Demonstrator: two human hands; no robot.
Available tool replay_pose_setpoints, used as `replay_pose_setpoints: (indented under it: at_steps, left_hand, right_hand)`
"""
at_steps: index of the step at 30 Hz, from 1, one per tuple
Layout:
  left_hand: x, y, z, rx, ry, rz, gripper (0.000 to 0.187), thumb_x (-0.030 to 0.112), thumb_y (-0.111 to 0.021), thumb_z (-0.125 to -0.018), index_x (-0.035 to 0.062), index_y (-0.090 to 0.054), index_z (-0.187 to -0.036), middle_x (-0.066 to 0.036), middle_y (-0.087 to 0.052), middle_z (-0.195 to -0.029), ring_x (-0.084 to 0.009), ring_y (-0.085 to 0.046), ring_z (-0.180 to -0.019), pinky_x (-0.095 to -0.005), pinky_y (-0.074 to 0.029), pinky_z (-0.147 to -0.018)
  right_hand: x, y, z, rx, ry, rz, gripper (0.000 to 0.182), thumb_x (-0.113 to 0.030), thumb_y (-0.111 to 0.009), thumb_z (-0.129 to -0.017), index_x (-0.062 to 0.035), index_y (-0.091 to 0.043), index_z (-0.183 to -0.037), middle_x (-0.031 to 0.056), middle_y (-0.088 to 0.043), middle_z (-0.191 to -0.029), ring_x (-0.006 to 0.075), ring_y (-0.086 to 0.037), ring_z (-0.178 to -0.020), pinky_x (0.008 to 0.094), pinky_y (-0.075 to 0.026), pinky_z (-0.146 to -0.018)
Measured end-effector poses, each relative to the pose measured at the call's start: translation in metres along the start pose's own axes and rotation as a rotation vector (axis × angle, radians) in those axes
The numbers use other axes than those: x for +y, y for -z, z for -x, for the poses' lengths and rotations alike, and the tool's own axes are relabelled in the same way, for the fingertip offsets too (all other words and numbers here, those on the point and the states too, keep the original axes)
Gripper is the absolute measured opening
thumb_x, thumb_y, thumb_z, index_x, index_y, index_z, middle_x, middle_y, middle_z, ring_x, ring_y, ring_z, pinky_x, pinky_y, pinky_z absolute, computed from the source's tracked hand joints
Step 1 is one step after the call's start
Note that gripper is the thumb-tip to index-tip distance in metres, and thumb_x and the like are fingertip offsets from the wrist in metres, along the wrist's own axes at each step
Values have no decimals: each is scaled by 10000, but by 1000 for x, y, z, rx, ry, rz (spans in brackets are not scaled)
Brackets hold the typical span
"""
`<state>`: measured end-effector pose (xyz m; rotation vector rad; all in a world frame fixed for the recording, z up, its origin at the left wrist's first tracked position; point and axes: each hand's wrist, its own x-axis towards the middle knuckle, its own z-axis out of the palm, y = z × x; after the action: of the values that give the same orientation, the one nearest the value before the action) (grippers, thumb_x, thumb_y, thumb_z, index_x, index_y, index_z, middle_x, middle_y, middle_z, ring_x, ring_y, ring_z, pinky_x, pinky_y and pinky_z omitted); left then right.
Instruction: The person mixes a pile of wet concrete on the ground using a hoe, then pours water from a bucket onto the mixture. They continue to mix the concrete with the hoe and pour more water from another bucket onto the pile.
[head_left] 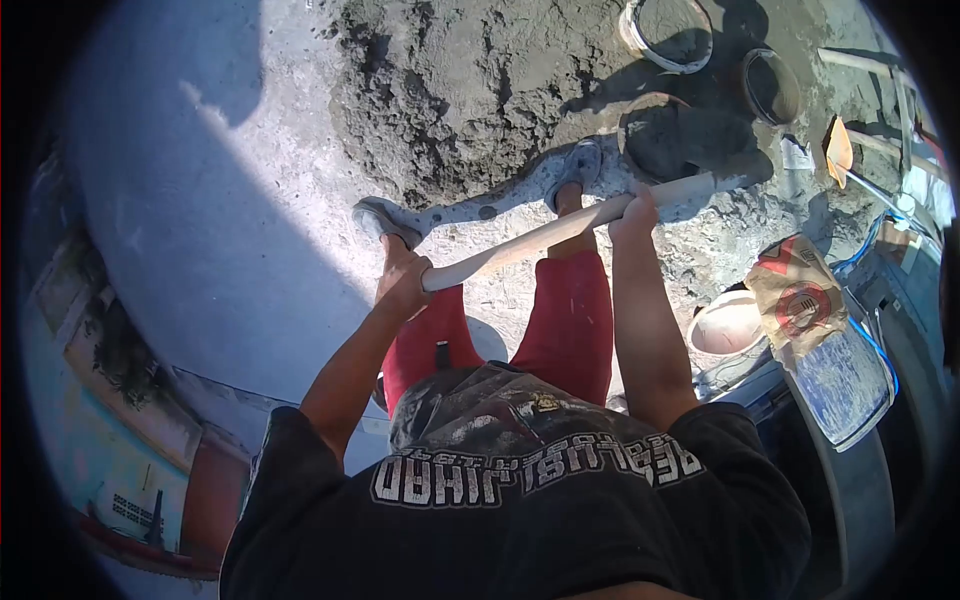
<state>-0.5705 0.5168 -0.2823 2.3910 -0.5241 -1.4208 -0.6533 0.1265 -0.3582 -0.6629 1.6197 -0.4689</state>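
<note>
Both hands hold a long-handled hoe point(535, 240) slantwise in front of my legs. My left hand point(403, 285) is wrapped round the lower end of its pale wooden handle. Farther up the shaft, my right hand point(634, 215) is closed round the wood. At the far right end the grey, mortar-coated blade point(717, 138) overlaps a round bucket point(637, 118) in this view. A wide heap of wet grey mortar point(470, 100) lies on the ground just beyond my feet.
More buckets stand at the top right, one white-rimmed point(627, 30) and one dark point(789, 90). A pale bucket point(722, 328) is near my right leg, beside a torn paper bag point(800, 300) and a splattered blue board point(845, 390). Poles point(855, 62) lie at far right.
</note>
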Motion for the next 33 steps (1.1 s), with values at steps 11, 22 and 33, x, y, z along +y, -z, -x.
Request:
replay_pose_setpoints:
  at_steps: [11,22,33]
  left_hand:
    - [-77,84,240,132,-360,344,322,254,-668,-728,120,-648,-1020,-86,-619,-959,-311,-613,-951,-414,-493,-848]
    - [-186,359,318,747,-411,-214,208,122,-661,-681,138,-676,-888,-52,-622,-889,-276,-606,-859,-390,-515,-786]
    - [-262,623,188,502,-617,-395,148,156,-677,-675,94,-673,-809,-83,-634,-823,-301,-611,-836,-405,-520,-755]
  right_hand:
    - [-40,-56,259,-570,-115,67,156,-189,-553,-788,-56,-488,-835,86,-497,-744,251,-541,-698,409,-484,-647]
    - [25,-212,411,-622,18,-231,267,-196,-646,-755,-105,-497,-957,75,-526,-808,272,-578,-747,429,-505,-711]
    - [140,-370,438,-190,-202,-273,369,-228,-644,-823,-52,-469,-1096,117,-544,-969,293,-595,-876,465,-524,-820]
